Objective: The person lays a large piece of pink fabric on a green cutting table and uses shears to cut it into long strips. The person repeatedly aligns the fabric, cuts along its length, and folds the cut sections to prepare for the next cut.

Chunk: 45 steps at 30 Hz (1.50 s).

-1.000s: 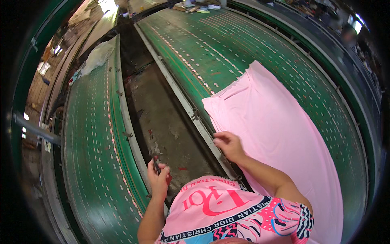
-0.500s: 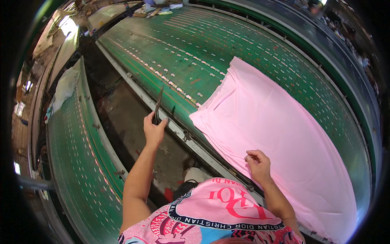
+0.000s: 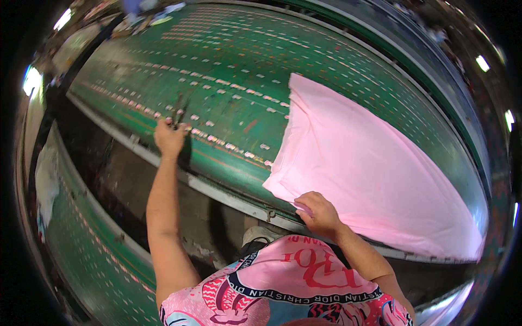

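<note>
Over the green table (image 3: 228, 130), my left hand (image 3: 169, 138) is closed round a pair of dark scissors (image 3: 179, 111), their blades blurred and pointing away from me. A large sheet of pink fabric (image 3: 359, 163) lies on the right part of this table, its left edge slightly rumpled. At the near edge of that fabric, my right hand (image 3: 321, 213) pinches a fold between thumb and fingers. The fingertips of the right hand are partly hidden by the cloth.
Rows of small pale marks run along the green table. A metal rail (image 3: 228, 200) with small fittings borders its near side. To the left, across a dark gap, stands a second green table (image 3: 87, 244) with a whitish cloth (image 3: 48, 182) on it.
My left hand has moved left and over the table with the scissors. My right hand has moved left and taken hold of the pink fabric's near edge. The view has turned.
</note>
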### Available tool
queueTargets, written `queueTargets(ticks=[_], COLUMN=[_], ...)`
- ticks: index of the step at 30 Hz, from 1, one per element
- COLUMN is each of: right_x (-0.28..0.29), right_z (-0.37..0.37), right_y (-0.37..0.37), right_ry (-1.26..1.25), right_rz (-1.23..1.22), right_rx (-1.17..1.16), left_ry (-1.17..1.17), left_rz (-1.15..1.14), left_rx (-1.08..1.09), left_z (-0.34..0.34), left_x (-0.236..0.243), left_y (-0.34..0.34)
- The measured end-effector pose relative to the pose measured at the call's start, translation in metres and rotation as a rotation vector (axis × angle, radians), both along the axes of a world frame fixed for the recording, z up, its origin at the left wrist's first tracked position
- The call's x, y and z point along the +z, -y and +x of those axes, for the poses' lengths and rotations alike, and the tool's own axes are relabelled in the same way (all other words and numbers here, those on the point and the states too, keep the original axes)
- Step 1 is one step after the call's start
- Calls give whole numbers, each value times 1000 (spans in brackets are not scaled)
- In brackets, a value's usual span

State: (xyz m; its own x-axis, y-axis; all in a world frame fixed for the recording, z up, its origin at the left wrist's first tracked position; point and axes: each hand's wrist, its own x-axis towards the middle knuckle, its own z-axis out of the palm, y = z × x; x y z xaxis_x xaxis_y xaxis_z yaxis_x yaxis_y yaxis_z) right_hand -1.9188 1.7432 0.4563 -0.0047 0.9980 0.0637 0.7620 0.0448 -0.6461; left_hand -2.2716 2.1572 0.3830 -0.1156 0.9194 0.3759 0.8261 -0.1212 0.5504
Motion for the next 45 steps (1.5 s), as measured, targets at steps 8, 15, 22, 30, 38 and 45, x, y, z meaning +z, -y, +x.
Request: queueTargets(ticks=[8, 15, 22, 30, 38, 45], right_x=[-11, -62, -83, -75, -65, -45], right_z=[-3, -2, -2, 11, 13, 38], right_y=[4, -27, -51, -36, -2, 8], right_ry=[88, 183, 120, -2, 97, -20], right_rz=[-35, 83, -156, 30, -39, 113], right_rx=[-276, -454, -493, -626, -380, -458], left_ry=[-205, -503, 63, 169, 164, 447], left_rz=[-103, 55, 183, -105, -408, -835], left_rx=[155, 108, -870, -1486, -1187, -901], left_z=[-50, -35, 88, 203, 212, 205], left_x=[-5, -56, -24, 1, -20, 21], left_y=[-136, -121, -2, 204, 203, 199])
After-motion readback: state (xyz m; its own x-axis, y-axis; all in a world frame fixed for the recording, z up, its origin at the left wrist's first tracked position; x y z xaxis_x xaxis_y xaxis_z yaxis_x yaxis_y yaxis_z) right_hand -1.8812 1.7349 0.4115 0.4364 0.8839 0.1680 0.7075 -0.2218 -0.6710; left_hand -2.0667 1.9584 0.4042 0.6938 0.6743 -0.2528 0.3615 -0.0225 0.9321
